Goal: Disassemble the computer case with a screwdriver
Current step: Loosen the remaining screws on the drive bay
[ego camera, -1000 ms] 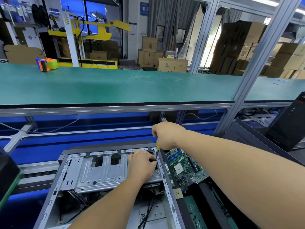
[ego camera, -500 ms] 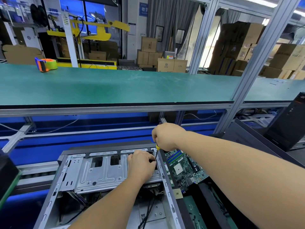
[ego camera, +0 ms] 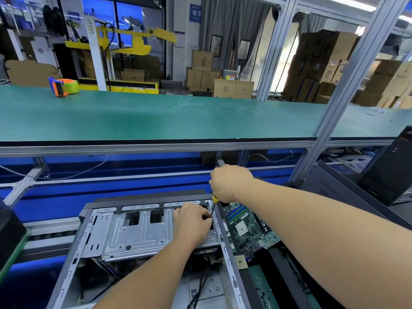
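Observation:
An open computer case lies on its side in front of me, with a silver metal drive cage across its far end. My right hand grips the yellow handle of a screwdriver, whose dark shaft points down at the cage's far right corner. My left hand rests on the cage beside the tip, its fingers curled at the shaft; the tip and any screw are hidden behind them. Black cables run through the case's bottom.
A green motherboard lies to the right of the case, over black panels. A long green shelf spans above the bench, carrying an orange tape dispenser. An aluminium post rises at right. A black unit sits at far left.
Hardly anything differs: both hands stay at the cage's far right corner, and the right hand has shifted only very slightly on the screwdriver.

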